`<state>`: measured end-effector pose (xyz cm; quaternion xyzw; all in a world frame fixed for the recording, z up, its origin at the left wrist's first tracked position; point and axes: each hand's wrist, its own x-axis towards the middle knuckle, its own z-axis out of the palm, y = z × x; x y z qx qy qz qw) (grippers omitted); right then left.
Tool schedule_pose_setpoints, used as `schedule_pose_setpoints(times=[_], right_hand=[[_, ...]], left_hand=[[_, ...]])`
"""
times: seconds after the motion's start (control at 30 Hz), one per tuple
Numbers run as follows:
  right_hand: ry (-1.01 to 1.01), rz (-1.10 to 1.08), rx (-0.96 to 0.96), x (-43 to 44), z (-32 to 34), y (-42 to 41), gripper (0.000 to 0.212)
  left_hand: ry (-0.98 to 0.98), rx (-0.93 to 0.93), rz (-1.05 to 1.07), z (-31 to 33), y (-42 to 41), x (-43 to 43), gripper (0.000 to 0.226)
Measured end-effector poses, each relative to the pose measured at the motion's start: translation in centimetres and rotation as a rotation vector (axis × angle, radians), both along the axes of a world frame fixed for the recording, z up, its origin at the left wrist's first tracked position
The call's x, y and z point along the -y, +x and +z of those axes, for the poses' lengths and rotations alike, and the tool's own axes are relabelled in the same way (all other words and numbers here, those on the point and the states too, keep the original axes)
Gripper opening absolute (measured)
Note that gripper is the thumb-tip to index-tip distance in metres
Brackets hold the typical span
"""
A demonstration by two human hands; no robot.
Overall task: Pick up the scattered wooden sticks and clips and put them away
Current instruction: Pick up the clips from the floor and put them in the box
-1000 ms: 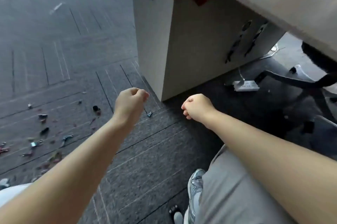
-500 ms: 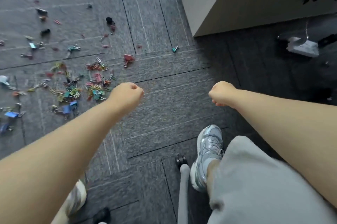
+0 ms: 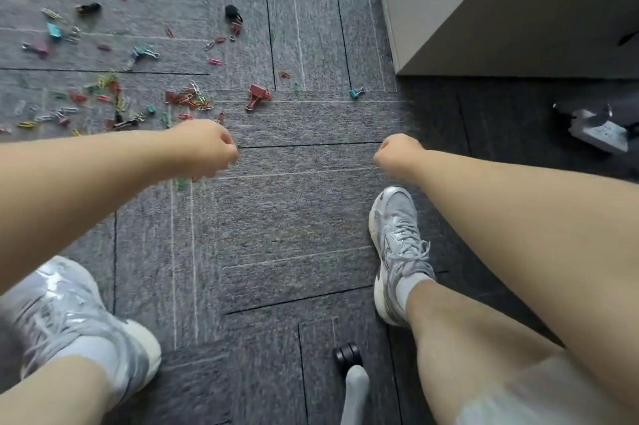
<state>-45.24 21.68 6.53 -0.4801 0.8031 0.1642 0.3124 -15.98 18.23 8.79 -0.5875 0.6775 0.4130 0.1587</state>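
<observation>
Soft, even daylight lit the carpet (image 3: 276,217); motion blur smeared the left shoe (image 3: 69,314), and wide-angle distortion bent the edges.

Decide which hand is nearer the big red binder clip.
Left. The left hand hangs below and left of the red binder clip; the right hand is farther, lower right.

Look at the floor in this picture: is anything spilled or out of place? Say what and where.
Coloured clips lie spilled across the grey carpet, thickest at upper left. A red binder clip and a small teal clip lie apart, nearer the cabinet.
</observation>
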Motion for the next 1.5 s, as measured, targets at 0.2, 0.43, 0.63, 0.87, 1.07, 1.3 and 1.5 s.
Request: schedule_pose_setpoints(times=[0.2,0.43,0.63,0.87,1.07,1.3,1.5], right_hand=[[-0.134,-0.201,0.035,6.8,-10.7,-0.4,0.039],[-0.153,0.145,0.007,14.6,-16.0,-1.9,0.053],[-0.458,0.202,-0.019,12.4,-17.9,-2.6,0.019],[-0.418,-0.302,0.059,14.3,-18.3,-3.4,0.036],[-0.325,-0.243,-0.024,14.7,-16.2,-0.4,0.016],[-0.472,0.375,0.625,11.4,-12.9,13.1,0.018],[-0.35,0.08,0.279,19.3,-17.1,11.7,0.058]], left_hand=[[-0.01,-0.136,0.015,-8.3,-3.8,3.6,0.014],[0.205,-0.419,0.751,-14.7,-3.1,4.1,0.018],[0.235,-0.446,0.917,-15.5,-1.7,5.1,0.018],[0.281,-0.499,0.946,-15.8,-1.8,5.3,0.016],[0.349,-0.603,1.079,-15.4,-2.6,5.8,0.018],[0.588,-0.906,1.374,-14.8,-1.8,6.8,0.027],[0.559,-0.809,1.431,-15.4,0.7,6.6,0.018]])
